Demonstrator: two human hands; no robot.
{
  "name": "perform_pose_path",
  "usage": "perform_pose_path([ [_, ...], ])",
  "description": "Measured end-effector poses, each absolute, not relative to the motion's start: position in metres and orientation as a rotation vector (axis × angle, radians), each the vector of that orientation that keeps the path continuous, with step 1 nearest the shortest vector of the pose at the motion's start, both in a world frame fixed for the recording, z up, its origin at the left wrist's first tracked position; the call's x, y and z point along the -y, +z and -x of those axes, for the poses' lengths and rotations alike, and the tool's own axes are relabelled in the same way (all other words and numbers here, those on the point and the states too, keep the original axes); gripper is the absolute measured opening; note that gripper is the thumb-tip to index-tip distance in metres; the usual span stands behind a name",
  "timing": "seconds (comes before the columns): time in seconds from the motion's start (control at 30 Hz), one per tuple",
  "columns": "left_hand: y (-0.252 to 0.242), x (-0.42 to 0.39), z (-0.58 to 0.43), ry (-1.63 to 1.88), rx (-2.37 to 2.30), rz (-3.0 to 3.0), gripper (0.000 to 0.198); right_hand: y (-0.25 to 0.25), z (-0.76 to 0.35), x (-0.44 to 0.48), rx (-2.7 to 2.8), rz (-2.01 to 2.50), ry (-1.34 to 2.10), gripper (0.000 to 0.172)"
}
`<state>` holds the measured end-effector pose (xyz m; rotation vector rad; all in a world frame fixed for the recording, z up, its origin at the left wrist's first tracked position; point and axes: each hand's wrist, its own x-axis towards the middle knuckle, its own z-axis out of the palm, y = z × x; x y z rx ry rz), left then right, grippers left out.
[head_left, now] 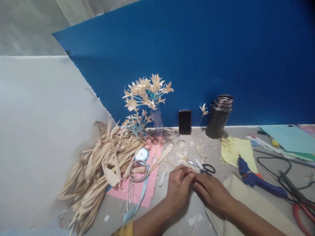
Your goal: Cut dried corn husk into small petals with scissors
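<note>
Left hand (179, 186), right hand (211, 191) (fingertips touching), scissors (205, 168) just beyond

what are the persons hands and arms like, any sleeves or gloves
Both the left hand and right hand are bare: no gloves, rings or watch show. A yellow sleeve edge shows on the left forearm; the right forearm is bare to the picture's edge.

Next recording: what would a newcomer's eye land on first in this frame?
The big blue board fills the background, and a bunch of pale handmade flowers in a clear vase stands against it at centre. A heap of dried husks sprawls at lower left. In front, the left hand and right hand meet at the fingertips, close to the scissors.
</note>
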<state>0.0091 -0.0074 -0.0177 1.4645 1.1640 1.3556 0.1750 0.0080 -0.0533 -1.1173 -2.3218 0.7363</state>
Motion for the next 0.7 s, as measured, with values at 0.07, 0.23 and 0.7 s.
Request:
perform_pose_path([
  [0.07, -0.0181, 0.0076, -0.0095, 1.358, -1.169, -1.444, 0.012, -0.0542, -0.1755, -0.0079, 2.332, 1.106, 0.732, 0.025],
  [0.23, -0.0216, 0.0070, -0.0097, 1.387, -1.160, -1.435, 0.010, -0.0532, -0.1760, -0.0077, 2.366, 1.124, 0.710, 0.022],
  [0.7, -0.0181, 0.0047, -0.0092, 1.304, -1.209, -1.393, 0.015, -0.0449, -0.1719, -0.0052, 2.471, 1.238, 0.734, 0.026],
])
